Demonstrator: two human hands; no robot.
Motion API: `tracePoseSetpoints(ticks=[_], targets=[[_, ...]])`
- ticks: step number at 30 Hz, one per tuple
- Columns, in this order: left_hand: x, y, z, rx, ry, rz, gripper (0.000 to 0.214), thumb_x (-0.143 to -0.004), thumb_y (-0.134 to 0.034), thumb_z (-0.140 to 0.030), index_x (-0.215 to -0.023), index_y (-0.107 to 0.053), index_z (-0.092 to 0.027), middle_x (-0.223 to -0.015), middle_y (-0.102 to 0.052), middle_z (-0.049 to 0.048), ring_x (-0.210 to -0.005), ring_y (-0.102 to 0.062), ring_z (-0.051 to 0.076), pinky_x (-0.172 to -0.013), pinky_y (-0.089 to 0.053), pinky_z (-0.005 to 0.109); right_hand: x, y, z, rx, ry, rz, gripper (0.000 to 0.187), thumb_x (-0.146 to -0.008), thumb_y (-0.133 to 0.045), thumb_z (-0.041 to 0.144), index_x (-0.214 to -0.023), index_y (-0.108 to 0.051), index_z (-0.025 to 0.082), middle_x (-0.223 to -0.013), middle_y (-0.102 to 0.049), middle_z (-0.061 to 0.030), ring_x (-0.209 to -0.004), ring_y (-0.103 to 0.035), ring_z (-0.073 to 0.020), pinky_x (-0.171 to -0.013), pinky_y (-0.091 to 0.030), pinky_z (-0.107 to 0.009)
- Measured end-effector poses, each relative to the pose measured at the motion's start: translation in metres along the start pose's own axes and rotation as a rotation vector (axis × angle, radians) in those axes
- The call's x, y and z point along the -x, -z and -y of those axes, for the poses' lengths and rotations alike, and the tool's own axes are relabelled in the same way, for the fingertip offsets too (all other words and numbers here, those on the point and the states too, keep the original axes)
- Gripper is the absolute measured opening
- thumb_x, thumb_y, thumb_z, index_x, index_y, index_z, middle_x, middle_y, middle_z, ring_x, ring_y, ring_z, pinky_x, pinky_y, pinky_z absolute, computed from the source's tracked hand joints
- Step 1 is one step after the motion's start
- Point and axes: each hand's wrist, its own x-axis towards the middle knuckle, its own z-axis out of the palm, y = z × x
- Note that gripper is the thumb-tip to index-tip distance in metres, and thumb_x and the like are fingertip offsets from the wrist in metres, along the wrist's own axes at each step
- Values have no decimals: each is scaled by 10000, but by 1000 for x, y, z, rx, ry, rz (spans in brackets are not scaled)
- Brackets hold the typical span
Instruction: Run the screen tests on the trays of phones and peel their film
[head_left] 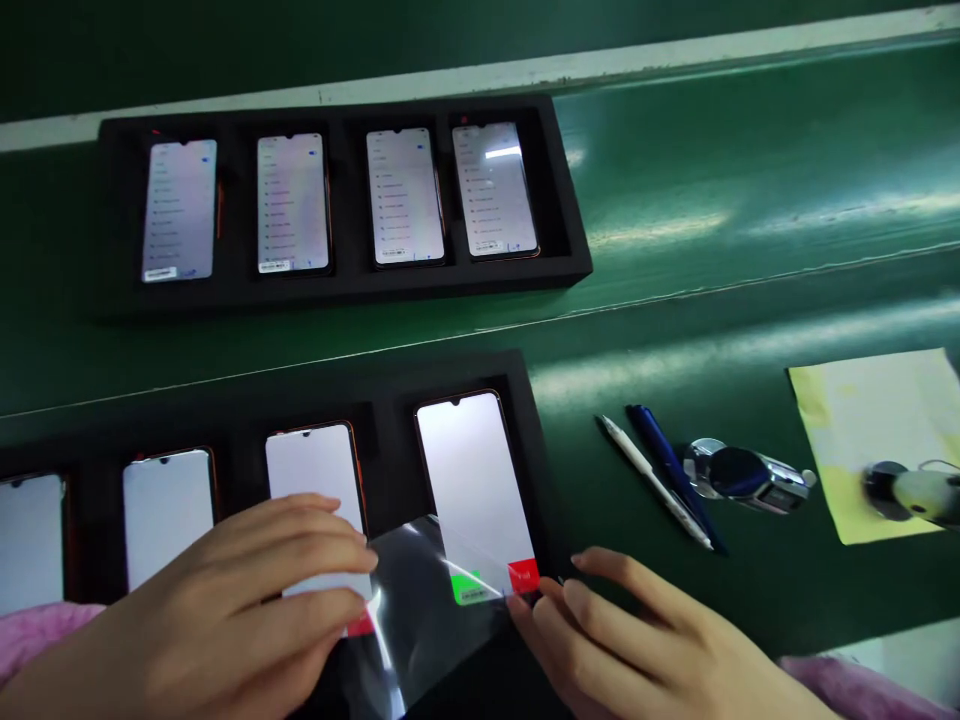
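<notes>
A clear plastic film (420, 600) stretches between my two hands over the lower edge of the rightmost smartphone (472, 470) in the near tray. My left hand (255, 600) pinches the film's left side, above a second lit smartphone (311, 460) that it partly covers. My right hand (607, 630) has its thumb and fingertips closed at the film's right corner, beside the red patch on the rightmost phone's screen. That screen is white, with a green patch and a small label at the bottom.
The near black foam tray (390, 430) holds more lit phones at left. Behind it, another black tray (345, 285) holds several phones showing lists. To the right lie a white pen (652, 475), a blue pen (675, 475), a metal-and-black device (750, 475) and yellow paper (870, 420).
</notes>
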Motion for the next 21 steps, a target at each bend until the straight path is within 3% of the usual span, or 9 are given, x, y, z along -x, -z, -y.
tracePoseSetpoints(ticks=[4, 7, 10, 13, 17, 21], targets=[[9, 14, 30, -251, 240, -142, 374, -954, -678, -223, -1299, -686, -369, -1249, -732, 13, -1111, -710, 251, -1112, -563, 508, -37, 3, -26, -71, -26, 16, 303, -1054, -469, 82, -967, -742, 182, -886, -727, 19, -777, -589, -127, -838, -505, -382], [26, 32, 50, -530, 421, -207, 204, -959, -704, -358, -1159, -743, -342, -1236, -704, 54, -1151, -686, 337, -1085, -521, 605, -75, 0, -54, -51, -110, -39, 182, -1067, -535, 135, -1017, -702, 186, -946, -728, -32, -797, -591, -165, -720, -439, -374], [34, 46, 54, -578, 452, -157, 203, -995, -655, -398, -1118, -769, -284, -1246, -697, 92, -1186, -668, 386, -1076, -497, 656, -98, -10, -72, 45, -319, -31, 170, -1101, -503, 249, -1033, -646, 187, -899, -717, -55, -816, -588, -208, -730, -422, -369], [27, 47, 46, -547, 471, -105, 259, -1029, -621, -393, -1152, -777, -227, -1331, -679, 130, -1199, -659, 389, -1107, -463, 695, -103, -16, -74, 112, -414, -14, 191, -1105, -473, 313, -1052, -623, 207, -749, -651, -27, -829, -593, -243, -772, -436, -384], [15, 41, 40, -575, 488, -65, 315, -1051, -612, -420, -1122, -793, -171, -1400, -646, 160, -1289, -604, 411, -1115, -444, 712, -103, -13, -71, 34, -463, -43, 169, -1082, -474, 295, -1127, -611, 207, -922, -713, -44, -889, -609, -243, -819, -486, -404], [8, 42, 40, -572, 513, -97, 283, -1033, -654, -427, -1066, -803, -189, -1380, -672, 115, -1343, -581, 411, -1120, -446, 695, -112, -10, -70, -49, -518, -47, 75, -1049, -536, 242, -1087, -600, 228, -981, -764, -32, -908, -616, -227, -862, -495, -405]])
